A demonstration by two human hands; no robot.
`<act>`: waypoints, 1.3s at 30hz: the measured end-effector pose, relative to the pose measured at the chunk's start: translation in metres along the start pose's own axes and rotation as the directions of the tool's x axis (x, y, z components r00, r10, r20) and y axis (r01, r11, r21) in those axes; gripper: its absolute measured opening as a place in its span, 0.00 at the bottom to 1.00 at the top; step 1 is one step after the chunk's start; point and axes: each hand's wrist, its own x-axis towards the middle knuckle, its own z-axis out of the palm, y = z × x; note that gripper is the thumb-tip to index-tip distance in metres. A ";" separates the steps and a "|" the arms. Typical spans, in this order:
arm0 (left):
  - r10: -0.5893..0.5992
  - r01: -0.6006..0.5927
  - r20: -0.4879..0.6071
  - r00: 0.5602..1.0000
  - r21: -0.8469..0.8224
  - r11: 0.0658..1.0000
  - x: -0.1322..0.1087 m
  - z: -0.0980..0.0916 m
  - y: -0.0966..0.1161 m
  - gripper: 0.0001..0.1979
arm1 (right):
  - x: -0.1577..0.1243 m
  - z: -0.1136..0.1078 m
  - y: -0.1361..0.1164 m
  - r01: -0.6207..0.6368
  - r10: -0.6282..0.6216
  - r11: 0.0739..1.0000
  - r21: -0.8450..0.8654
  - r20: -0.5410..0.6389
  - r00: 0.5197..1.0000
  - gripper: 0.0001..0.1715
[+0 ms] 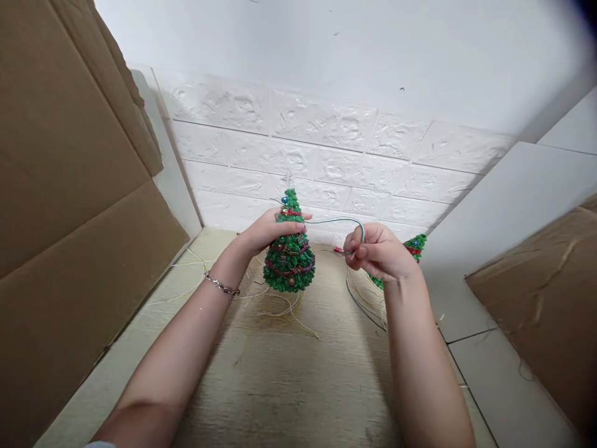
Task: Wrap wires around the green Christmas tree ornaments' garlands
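R hand [377, 252] pinches green wire [336, 219]; L hand [268, 231] grips small tree [290, 267] nr top.

1. Bright, soft light falls from above, and the white brick-embossed wall panel [420, 149] is evenly lit.
2. Faint shadow lines the corner beside the brown cardboard sheet [69, 218].
3. The small green beaded tree [289, 264] is sharp; the edges bow, and the top right corner is dark.

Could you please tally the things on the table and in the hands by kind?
Green trees: 2, the near tree in the left hand, the far tree behind the right hand.
Green cord: 1, pinched in the right hand.
Bracelet: 1, on the left wrist.
Total: 4.
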 end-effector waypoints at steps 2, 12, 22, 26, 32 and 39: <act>0.018 -0.019 0.049 0.999 0.022 1.000 0.002 0.005 -0.004 0.29 | 0.007 0.009 0.004 0.109 -0.109 0.994 -0.007 -0.093 0.990 0.15; 0.106 -0.119 0.246 0.964 0.042 0.992 0.006 0.025 -0.018 0.20 | 0.032 0.023 0.029 0.326 -0.388 0.921 -0.214 -0.430 0.815 0.19; 0.069 -0.081 0.255 0.965 0.035 0.996 0.004 0.027 -0.017 0.16 | 0.032 0.032 0.035 0.251 -0.437 0.881 -0.401 -0.487 0.756 0.16; 0.053 -0.052 0.269 0.962 -0.010 0.999 0.004 0.029 -0.017 0.16 | 0.032 0.032 0.037 0.282 -0.499 0.844 -0.457 -0.474 0.725 0.13; 0.058 -0.052 0.267 0.962 -0.029 0.998 0.004 0.027 -0.018 0.17 | 0.031 0.031 0.038 0.303 -0.630 0.709 -0.637 -0.377 0.679 0.07; 0.054 -0.045 0.211 0.976 -0.047 0.998 0.003 0.029 -0.016 0.16 | 0.030 0.028 0.043 0.343 -0.716 0.564 -0.751 -0.238 0.656 0.09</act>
